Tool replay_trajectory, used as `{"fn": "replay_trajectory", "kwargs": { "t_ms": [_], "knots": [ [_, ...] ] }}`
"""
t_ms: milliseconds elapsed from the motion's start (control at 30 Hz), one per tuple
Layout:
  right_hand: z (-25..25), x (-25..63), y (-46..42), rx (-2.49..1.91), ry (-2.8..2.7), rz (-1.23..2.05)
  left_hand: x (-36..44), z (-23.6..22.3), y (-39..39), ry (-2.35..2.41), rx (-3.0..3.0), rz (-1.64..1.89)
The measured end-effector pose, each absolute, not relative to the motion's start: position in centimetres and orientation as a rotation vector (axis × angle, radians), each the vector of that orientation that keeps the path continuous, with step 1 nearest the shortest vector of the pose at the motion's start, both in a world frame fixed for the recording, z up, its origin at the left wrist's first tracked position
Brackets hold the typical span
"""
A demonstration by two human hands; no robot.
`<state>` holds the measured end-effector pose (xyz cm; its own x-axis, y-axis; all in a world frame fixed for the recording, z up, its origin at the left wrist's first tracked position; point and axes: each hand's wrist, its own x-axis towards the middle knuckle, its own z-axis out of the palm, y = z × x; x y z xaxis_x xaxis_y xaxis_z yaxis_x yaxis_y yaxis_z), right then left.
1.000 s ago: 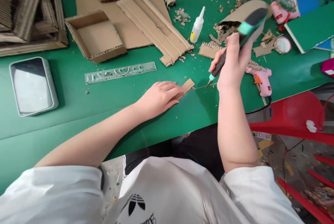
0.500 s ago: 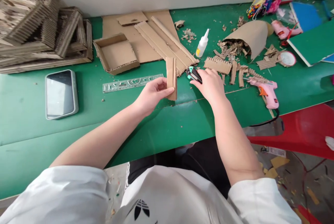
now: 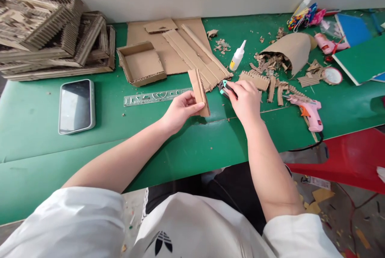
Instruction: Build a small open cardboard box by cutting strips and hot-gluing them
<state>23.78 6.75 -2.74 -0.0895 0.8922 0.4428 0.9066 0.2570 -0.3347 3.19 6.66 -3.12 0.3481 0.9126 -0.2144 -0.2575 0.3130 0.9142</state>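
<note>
My left hand [image 3: 184, 109] grips a narrow cardboard strip [image 3: 199, 93] near its lower end, holding it up over the table, tilted with its top to the left. In my right hand [image 3: 246, 99] is a black and green utility knife [image 3: 224, 88], wrapped by the fingers; whether its blade is out I cannot tell. A gap separates the knife from the strip. Behind the left hand lies a clear stencil ruler [image 3: 144, 98]. Long cardboard strips [image 3: 195, 53] rest on a flat cardboard sheet [image 3: 177, 67] beyond both hands.
A white glue bottle [image 3: 237, 55], cardboard scraps [image 3: 254, 79] and a pink glue gun [image 3: 311, 111] sit around the right hand. Further left are an open cardboard box [image 3: 144, 63], a phone [image 3: 76, 105] and stacked corrugated pieces [image 3: 54, 37]. A red chair [image 3: 351, 158] stands at right.
The cardboard strip has tipped from nearly upright to leaning left at the top. My right hand has turned the knife slightly. The whole view has shifted a little.
</note>
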Motion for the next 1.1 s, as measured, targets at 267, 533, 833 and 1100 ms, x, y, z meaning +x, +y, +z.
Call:
{"fn": "replay_trajectory", "kwargs": {
  "t_ms": [267,533,833,1100],
  "knots": [
    [-1.7,19.6,4.4,-1.298,-1.747,0.603,3.2,-3.1,6.4,0.875,1.042,0.926],
    [-2.6,18.7,4.3,-1.409,-1.685,0.613,3.3,-3.0,6.1,0.939,1.199,0.954],
    [-1.9,18.2,3.8,-1.368,-1.434,0.923,3.4,-2.0,5.7,0.895,0.956,0.859],
    [-2.3,19.2,4.2,-1.203,-1.379,1.166,3.2,-2.0,5.9,0.845,0.956,0.907]
  ]
}}
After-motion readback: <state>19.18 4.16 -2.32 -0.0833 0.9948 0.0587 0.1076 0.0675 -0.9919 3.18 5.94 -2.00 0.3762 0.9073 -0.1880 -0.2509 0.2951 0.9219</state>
